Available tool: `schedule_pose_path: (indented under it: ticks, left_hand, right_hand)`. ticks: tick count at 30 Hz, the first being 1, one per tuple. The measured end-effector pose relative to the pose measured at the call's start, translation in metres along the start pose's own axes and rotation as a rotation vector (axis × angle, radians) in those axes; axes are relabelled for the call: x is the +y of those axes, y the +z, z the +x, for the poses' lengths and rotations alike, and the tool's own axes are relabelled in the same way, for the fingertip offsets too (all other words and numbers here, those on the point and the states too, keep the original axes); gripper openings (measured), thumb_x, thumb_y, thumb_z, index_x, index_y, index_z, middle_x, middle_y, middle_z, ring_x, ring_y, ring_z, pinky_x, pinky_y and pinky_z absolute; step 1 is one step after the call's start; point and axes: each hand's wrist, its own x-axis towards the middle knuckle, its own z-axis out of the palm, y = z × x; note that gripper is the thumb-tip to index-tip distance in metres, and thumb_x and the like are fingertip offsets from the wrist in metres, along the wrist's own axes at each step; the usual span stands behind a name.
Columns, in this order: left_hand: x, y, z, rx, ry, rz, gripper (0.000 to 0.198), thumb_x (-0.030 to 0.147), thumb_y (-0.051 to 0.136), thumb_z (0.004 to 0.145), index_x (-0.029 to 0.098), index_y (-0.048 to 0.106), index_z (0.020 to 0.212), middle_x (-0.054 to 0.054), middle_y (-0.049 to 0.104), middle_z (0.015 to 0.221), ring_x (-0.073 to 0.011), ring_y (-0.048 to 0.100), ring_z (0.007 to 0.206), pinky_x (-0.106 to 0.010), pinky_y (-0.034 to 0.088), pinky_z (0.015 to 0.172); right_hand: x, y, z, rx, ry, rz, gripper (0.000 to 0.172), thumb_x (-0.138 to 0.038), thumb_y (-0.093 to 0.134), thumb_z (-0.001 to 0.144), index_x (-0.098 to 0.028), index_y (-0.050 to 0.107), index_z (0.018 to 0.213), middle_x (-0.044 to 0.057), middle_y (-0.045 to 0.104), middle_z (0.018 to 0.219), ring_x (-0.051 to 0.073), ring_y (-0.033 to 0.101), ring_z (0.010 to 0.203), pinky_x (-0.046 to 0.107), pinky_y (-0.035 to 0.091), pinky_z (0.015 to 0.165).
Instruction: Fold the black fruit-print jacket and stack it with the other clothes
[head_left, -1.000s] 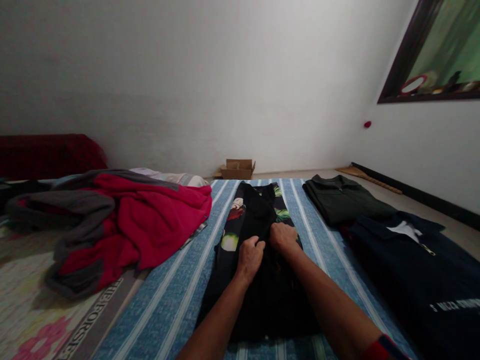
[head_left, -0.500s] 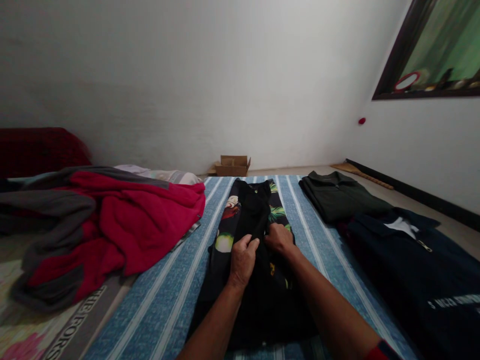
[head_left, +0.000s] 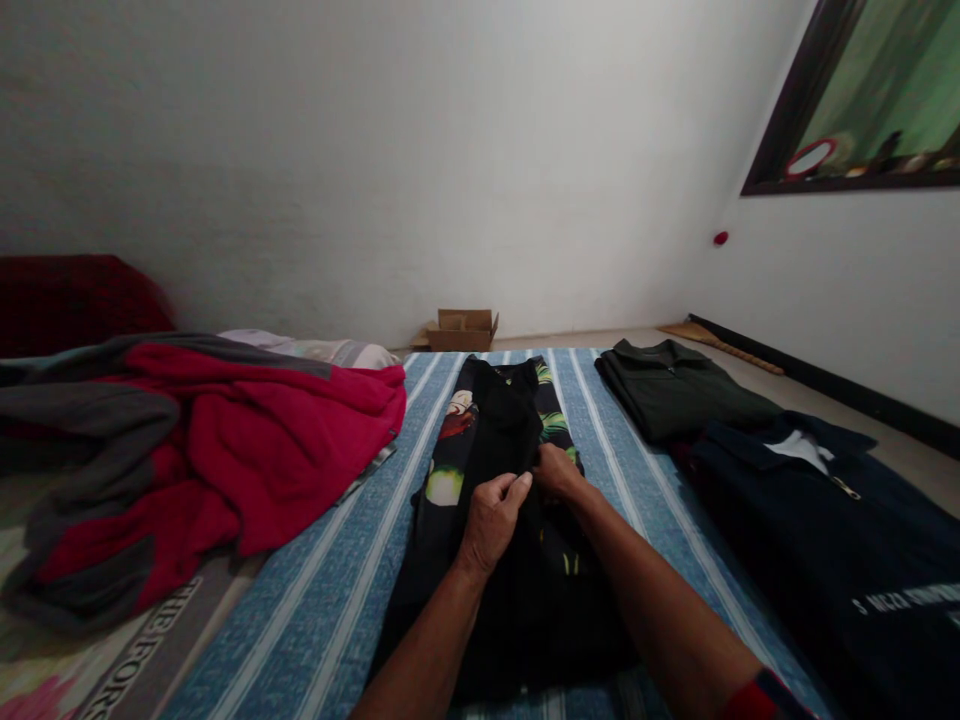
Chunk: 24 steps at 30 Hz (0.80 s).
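A black garment [head_left: 499, 410] with a colourful print along both sides lies lengthwise on the blue striped sheet in front of me; its exact kind is unclear. Over its middle, my left hand [head_left: 492, 518] is closed, thumb and fingers pinching the black cloth near the centre edge. Just to the right and slightly farther off, my right hand [head_left: 556, 472] is also closed on the same cloth, its fingertips partly hidden. The two hands are close together. Below them, my forearms cover part of the garment's near end.
A red and grey fleece garment [head_left: 277, 440] lies rumpled on the left. To the right are a folded dark green garment [head_left: 682, 395] and a navy one [head_left: 795, 530] with a zip. An open cardboard box [head_left: 461, 330] stands by the wall beyond the striped sheet [head_left: 352, 590].
My left hand has shifted slightly right, closer to my right hand. The black cloth between them has moved right, covering more of the print there. Both hands keep their hold.
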Motion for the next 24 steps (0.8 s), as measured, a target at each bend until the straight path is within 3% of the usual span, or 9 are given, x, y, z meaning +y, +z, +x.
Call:
schedule_pose_path:
  ticks: [4, 13, 18, 21, 24]
  left_hand:
    - [0.003, 0.002, 0.001, -0.055, -0.056, -0.049, 0.045, 0.057, 0.041, 0.079, 0.020, 0.036, 0.054, 0.005, 0.028, 0.056, -0.0113, 0.031, 0.058, -0.026, 0.029, 0.056]
    - [-0.005, 0.001, 0.002, -0.032, -0.105, -0.095, 0.043, 0.056, 0.043, 0.077, 0.019, 0.048, 0.057, 0.002, 0.045, 0.059, -0.0157, 0.044, 0.064, -0.028, 0.036, 0.064]
    - [-0.007, 0.003, 0.000, -0.039, -0.220, -0.164, 0.042, 0.053, 0.040, 0.078, 0.017, 0.052, 0.061, 0.002, 0.047, 0.057, -0.0147, 0.047, 0.057, -0.026, 0.036, 0.053]
    - [-0.008, 0.004, 0.000, -0.051, -0.262, -0.201, 0.034, 0.048, 0.043, 0.077, 0.019, 0.050, 0.060, 0.004, 0.044, 0.054, -0.0127, 0.045, 0.050, -0.023, 0.034, 0.047]
    - [-0.009, 0.004, 0.002, -0.060, -0.203, -0.123, 0.028, 0.039, 0.043, 0.076, 0.019, 0.050, 0.058, 0.004, 0.047, 0.054, -0.0129, 0.048, 0.053, -0.023, 0.036, 0.050]
  right_hand:
    - [0.006, -0.002, 0.001, -0.039, -0.074, 0.052, 0.020, -0.025, 0.051, 0.083, -0.015, 0.068, 0.086, 0.010, 0.070, 0.082, 0.019, 0.066, 0.072, 0.021, 0.040, 0.054]
    - [0.014, 0.003, -0.009, -0.002, -0.162, 0.057, 0.011, -0.020, 0.059, 0.076, -0.014, 0.068, 0.078, 0.013, 0.069, 0.083, 0.024, 0.064, 0.084, 0.024, 0.037, 0.061]
    - [0.019, 0.004, -0.021, 0.013, -0.249, 0.113, 0.010, -0.018, 0.057, 0.075, -0.015, 0.066, 0.079, 0.008, 0.069, 0.081, 0.023, 0.063, 0.085, 0.024, 0.038, 0.064]
    - [0.023, 0.001, -0.032, 0.029, -0.307, 0.154, 0.024, -0.014, 0.056, 0.073, -0.016, 0.063, 0.096, 0.006, 0.068, 0.093, 0.020, 0.061, 0.089, 0.023, 0.040, 0.069]
    - [0.027, -0.001, -0.047, 0.038, -0.320, 0.172, 0.042, -0.011, 0.055, 0.070, -0.017, 0.055, 0.111, 0.006, 0.066, 0.101, 0.020, 0.060, 0.090, 0.024, 0.041, 0.074]
